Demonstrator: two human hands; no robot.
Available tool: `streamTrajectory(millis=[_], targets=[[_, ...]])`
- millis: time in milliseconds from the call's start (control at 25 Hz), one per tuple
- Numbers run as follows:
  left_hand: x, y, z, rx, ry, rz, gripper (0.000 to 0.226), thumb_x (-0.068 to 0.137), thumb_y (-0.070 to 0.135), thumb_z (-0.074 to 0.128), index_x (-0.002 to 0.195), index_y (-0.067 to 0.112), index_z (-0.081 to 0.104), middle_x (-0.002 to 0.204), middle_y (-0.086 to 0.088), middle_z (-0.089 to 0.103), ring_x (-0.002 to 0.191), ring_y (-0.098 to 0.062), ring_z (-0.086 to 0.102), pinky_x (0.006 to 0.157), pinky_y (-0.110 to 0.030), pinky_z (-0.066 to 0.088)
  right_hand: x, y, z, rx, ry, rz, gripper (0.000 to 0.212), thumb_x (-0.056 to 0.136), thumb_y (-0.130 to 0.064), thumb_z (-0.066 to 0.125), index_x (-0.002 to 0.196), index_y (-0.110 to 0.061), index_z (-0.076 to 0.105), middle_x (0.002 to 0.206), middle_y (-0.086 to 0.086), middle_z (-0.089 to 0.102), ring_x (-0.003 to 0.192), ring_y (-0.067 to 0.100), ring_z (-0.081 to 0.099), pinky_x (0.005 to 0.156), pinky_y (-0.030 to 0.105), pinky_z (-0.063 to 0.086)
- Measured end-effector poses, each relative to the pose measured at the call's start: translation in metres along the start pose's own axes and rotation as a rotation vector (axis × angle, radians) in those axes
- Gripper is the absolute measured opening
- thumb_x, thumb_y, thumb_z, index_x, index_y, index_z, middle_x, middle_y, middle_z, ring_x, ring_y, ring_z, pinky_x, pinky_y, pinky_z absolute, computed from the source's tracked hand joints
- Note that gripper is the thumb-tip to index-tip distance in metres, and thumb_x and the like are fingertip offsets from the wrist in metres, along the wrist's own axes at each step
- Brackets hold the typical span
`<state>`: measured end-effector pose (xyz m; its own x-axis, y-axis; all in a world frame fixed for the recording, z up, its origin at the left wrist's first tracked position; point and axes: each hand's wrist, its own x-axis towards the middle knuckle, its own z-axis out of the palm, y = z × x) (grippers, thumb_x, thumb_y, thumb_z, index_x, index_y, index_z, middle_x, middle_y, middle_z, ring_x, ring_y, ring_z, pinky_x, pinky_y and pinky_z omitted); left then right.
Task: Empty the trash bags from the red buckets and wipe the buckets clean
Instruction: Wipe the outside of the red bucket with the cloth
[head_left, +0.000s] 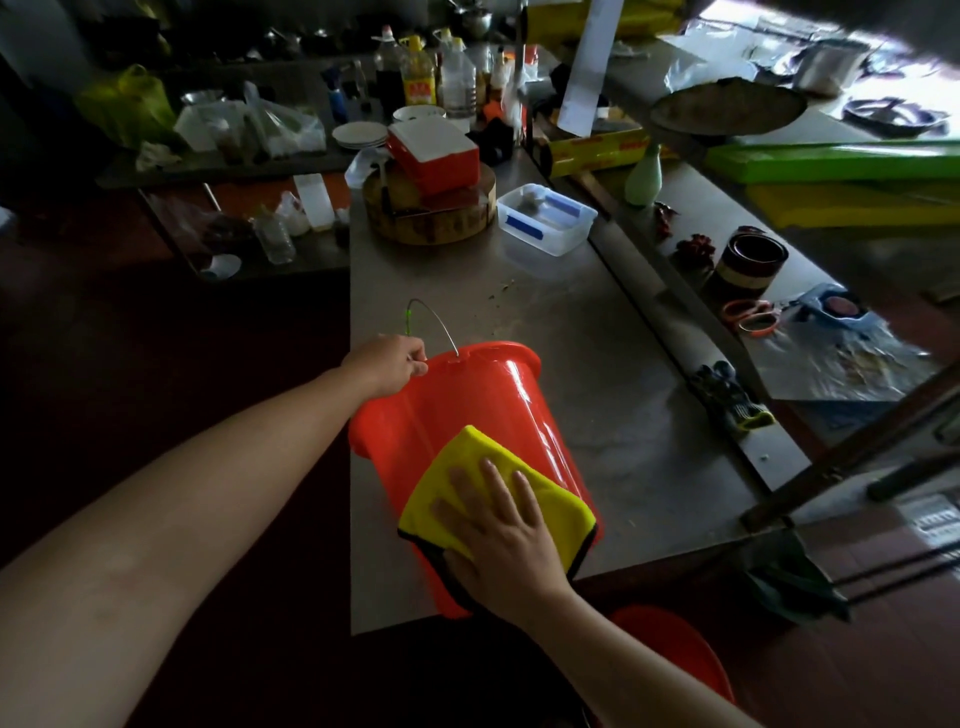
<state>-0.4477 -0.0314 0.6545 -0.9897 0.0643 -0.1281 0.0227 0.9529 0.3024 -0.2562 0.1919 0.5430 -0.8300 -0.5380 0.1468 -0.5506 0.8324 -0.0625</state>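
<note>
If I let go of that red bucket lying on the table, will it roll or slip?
It probably rolls: the bucket lies on its round side near the table edge. It is likely light, as the left hand holds it by the rim. Its glossy plastic may slip under the cloth.

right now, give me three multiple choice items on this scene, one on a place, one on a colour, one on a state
1. Where does the red bucket being wiped lie? A) on the floor B) on the steel table C) on a shelf
2. What colour is the cloth? A) blue B) white C) yellow
3. How is the right hand on the cloth? A) flat, fingers straight B) balled in a fist C) lifted off it

Answers: B, it lies tipped on its side on the tabletop; C, yellow with a dark hem; A, straight fingers press the cloth to the bucket wall while the left hand grips the rim.
</note>
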Motion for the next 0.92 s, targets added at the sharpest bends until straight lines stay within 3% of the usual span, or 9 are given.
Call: streamTrajectory(millis=[200, 360, 480, 560, 640, 760, 920], targets=[[0.002, 0.003, 0.0, -0.027, -0.022, -0.007, 0.01, 0.094, 0.03, 0.066, 0.097, 0.021, 0.068, 0.102, -0.003, 0.07, 0.092, -0.021, 0.063, 0.083, -0.035, 0.052, -0.011, 0.063, -0.012, 0.256, -0.043, 0.331, 0.063, 0.097, -0.076, 0.021, 0.156, -0.055, 0.012, 0.169, -0.012, -0.003, 0.156, 0.022, -0.008, 0.125, 0.047, 0.008], [0.003, 0.01, 0.0, -0.016, -0.007, -0.022, 0.011, 0.093, 0.035, 0.067, 0.096, 0.024, 0.068, 0.104, -0.001, 0.07, 0.093, -0.02, 0.062, 0.076, -0.031, 0.045, -0.009, 0.101, -0.004, 0.643, -0.125, 0.614, 0.061, 0.096, -0.072, 0.032, 0.151, -0.06, 0.012, 0.169, -0.014, -0.001, 0.156, 0.019, 0.008, 0.122, 0.047, 0.023], [0.005, 0.017, -0.001, 0.034, 0.002, -0.027, 0.014, 0.094, 0.038, 0.066, 0.098, 0.024, 0.067, 0.106, 0.0, 0.07, 0.095, -0.021, 0.062, 0.075, -0.03, 0.042, -0.013, 0.083, -0.006, 0.576, -0.122, 0.688, 0.059, 0.1, -0.065, 0.031, 0.153, -0.057, 0.006, 0.169, -0.01, -0.003, 0.157, 0.021, 0.004, 0.124, 0.046, 0.019], [0.005, 0.02, 0.0, 0.057, 0.013, -0.027, 0.014, 0.094, 0.038, 0.065, 0.098, 0.025, 0.067, 0.107, 0.001, 0.07, 0.1, -0.022, 0.063, 0.075, -0.029, 0.04, -0.022, 0.055, -0.006, 0.389, -0.058, 0.647, 0.06, 0.099, -0.068, 0.018, 0.155, -0.054, 0.004, 0.169, -0.008, -0.006, 0.157, 0.025, -0.006, 0.126, 0.046, 0.009], [0.006, 0.02, 0.0, 0.057, 0.011, -0.027, 0.013, 0.095, 0.037, 0.065, 0.098, 0.025, 0.067, 0.108, 0.001, 0.07, 0.101, -0.022, 0.063, 0.075, -0.029, 0.039, -0.031, 0.031, -0.006, 0.253, 0.014, 0.505, 0.06, 0.101, -0.065, 0.019, 0.158, -0.05, 0.008, 0.17, -0.005, -0.003, 0.156, 0.031, -0.008, 0.125, 0.048, 0.004], [0.006, 0.016, -0.001, 0.034, -0.015, -0.03, 0.011, 0.094, 0.038, 0.065, 0.097, 0.027, 0.066, 0.109, 0.002, 0.07, 0.097, -0.02, 0.062, 0.074, -0.029, 0.04, -0.039, 0.012, 0.0, 0.127, 0.052, 0.296, 0.057, 0.104, -0.057, 0.034, 0.158, -0.045, 0.021, 0.17, -0.002, 0.009, 0.156, 0.036, 0.002, 0.121, 0.055, 0.011], [0.007, 0.011, 0.0, 0.021, -0.017, -0.015, 0.009, 0.093, 0.04, 0.066, 0.093, 0.03, 0.064, 0.108, 0.003, 0.071, 0.099, -0.021, 0.063, 0.076, -0.03, 0.043, -0.019, 0.015, -0.004, 0.023, 0.021, 0.105, 0.054, 0.102, -0.057, 0.037, 0.154, -0.043, 0.034, 0.168, -0.004, 0.018, 0.154, 0.032, 0.017, 0.114, 0.051, 0.03]])
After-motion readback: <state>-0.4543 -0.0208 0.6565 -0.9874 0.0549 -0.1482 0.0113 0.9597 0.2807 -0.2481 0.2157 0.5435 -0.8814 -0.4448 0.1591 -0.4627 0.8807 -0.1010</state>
